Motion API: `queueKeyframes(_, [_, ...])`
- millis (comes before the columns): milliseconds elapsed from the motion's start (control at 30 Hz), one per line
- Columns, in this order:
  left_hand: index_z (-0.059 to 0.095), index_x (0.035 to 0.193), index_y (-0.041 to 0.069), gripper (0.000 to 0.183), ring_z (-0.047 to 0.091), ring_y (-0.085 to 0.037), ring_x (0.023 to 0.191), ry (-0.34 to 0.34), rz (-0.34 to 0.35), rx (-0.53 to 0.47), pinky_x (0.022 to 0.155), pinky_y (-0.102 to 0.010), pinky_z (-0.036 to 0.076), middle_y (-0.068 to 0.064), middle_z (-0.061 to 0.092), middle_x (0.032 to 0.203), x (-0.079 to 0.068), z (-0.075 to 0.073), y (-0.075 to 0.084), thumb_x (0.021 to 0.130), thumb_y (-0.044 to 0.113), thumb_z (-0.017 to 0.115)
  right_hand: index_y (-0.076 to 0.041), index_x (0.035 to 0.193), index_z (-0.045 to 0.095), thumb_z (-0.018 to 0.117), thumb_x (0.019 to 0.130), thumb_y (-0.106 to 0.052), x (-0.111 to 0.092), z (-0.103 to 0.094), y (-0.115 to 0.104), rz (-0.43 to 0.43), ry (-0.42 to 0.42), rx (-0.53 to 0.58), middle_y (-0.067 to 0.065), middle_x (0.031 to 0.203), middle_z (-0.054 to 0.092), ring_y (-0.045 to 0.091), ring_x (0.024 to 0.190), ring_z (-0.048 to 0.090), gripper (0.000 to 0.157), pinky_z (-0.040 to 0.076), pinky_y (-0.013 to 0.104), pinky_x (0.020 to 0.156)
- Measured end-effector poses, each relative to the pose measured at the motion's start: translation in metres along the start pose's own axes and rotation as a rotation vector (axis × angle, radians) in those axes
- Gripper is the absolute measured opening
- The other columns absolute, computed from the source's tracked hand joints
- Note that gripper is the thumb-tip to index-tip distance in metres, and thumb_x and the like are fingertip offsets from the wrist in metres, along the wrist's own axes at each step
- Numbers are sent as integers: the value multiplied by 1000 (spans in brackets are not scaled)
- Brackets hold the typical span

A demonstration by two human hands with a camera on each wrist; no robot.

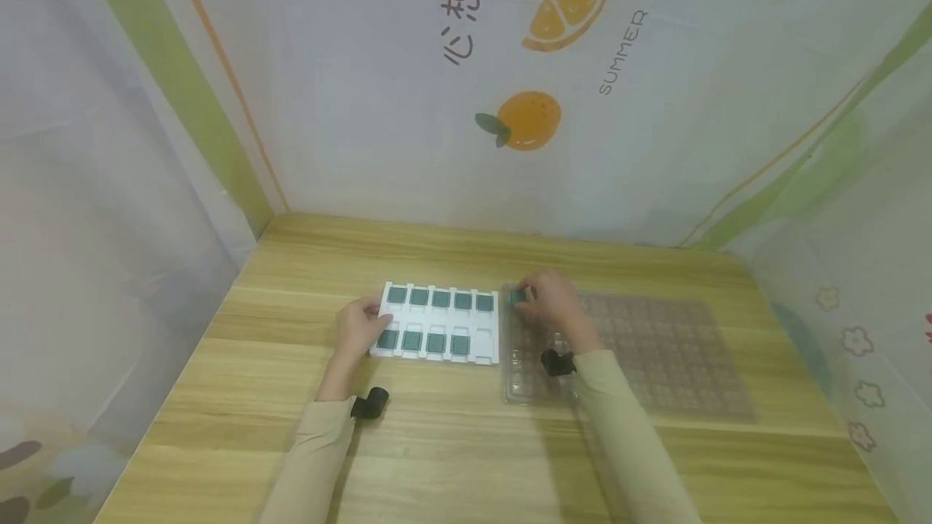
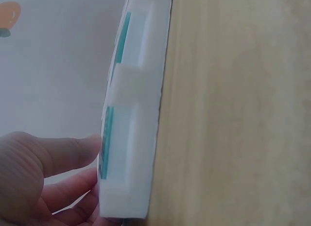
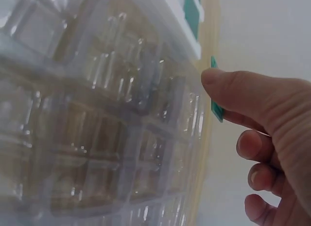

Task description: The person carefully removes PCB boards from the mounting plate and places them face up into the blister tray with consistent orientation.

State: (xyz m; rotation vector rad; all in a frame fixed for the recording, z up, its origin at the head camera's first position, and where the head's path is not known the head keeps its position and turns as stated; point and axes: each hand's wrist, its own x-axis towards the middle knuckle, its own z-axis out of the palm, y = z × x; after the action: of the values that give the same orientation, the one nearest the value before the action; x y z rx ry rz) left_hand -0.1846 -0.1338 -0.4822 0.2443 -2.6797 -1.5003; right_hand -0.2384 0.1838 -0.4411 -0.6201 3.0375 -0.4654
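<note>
A white tray (image 1: 440,319) lies on the table with two rows of green square chips (image 1: 436,344) in its slots; its lower right slot shows bare white. My left hand (image 1: 358,326) grips the tray's left end, thumb on top and fingers at the side or under it, as the left wrist view shows of the tray's white edge (image 2: 151,90). Between thumb and forefinger my right hand (image 1: 551,300) pinches one green square chip (image 3: 216,111) by its faces. That chip is over the upper left corner of a clear plastic tray (image 1: 670,354).
The clear tray, made of many small pockets, stretches right of the white tray with a narrow gap between. Wooden table (image 1: 451,443) surrounds both. A printed white curtain (image 1: 364,103) hangs behind and at the sides. Small black cameras (image 1: 374,403) sit on both wrists.
</note>
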Motion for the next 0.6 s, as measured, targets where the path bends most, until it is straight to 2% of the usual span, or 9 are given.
queueKeyframes(267, [57, 112, -16, 35, 60, -38, 91, 1, 14, 0, 79, -44, 52, -30, 62, 102, -2, -2, 1, 82, 0, 66, -5, 101, 70, 76, 76, -20, 6, 3, 4, 1, -2, -23, 7, 84, 67, 21, 74, 57, 30, 48, 37, 69])
queueKeyframes(600, [57, 112, -16, 36, 60, -38, 91, 5, 32, 2, 80, -45, 51, -31, 62, 102, -1, -2, 0, 82, 0, 66, -4, 98, 70, 77, 76, -21, 9, 6, 7, -8, 5, -44, 9, 88, 69, 24, 77, 60, 28, 50, 40, 73])
